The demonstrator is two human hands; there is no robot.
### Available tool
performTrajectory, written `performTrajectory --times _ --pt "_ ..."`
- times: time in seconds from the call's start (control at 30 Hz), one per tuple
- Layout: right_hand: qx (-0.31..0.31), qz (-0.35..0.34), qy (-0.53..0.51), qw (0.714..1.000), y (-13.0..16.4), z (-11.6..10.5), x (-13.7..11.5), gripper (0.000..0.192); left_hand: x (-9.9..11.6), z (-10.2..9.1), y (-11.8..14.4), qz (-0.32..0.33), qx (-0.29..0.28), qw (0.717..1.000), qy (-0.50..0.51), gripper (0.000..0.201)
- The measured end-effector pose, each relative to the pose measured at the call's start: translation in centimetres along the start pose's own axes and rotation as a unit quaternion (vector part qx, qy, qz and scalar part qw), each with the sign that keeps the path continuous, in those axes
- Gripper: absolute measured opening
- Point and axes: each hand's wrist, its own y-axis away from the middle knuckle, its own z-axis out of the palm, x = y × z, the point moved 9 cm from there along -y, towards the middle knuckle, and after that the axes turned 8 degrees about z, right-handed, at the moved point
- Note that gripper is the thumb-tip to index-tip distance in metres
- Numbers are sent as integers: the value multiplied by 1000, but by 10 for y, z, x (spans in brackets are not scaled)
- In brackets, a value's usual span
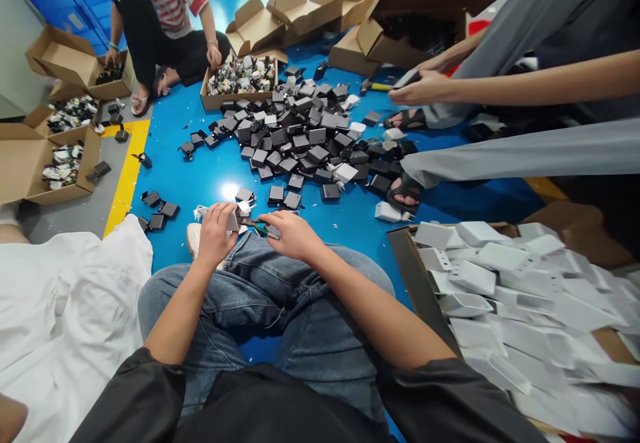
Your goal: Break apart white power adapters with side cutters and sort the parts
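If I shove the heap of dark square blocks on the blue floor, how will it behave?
The heap of dark blocks is loose, so it would probably scatter rather than move together. The blocks look flat-sided and boxy, so they likely slide, not roll. The glossy blue floor probably offers little grip.

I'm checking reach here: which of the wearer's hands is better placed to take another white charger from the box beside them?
Probably the right hand: the box of white chargers sits on its side; the left hand is farther away.
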Motion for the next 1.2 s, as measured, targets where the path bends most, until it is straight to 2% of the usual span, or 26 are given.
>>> performTrajectory --times 0.13,0.33,0.5,0.6,0.7,0.87,1.03,1.2 --pt "-20 5 21 1000 2 2 -1 43 1 3 2 14 -8 1000 -6 52" --pt "-56 15 35 998 3 5 2 43 1 13 3 16 -60 998 12 53" --pt "-73 20 38 996 16 -1 -9 39 13 2 0 17 -123 992 -1 54" --pt "-102 -15 16 995 36 -5 -25 33 36 -14 4 66 -173 983 17 54" --pt "-138 -63 9 988 60 -16 -42 31 61 -40 10 109 -202 973 1 54" --pt "-123 -119 -6 985 88 -51 -60 32 89 -89 13 85 -192 976 -59 61" --pt "-92 -160 44 982 102 -64 -83 33 117 -113 18 122 -214 958 -145 39" --pt "-90 -162 93 978 118 -85 -116 32 138 -159 17 133 -177 955 -198 29"
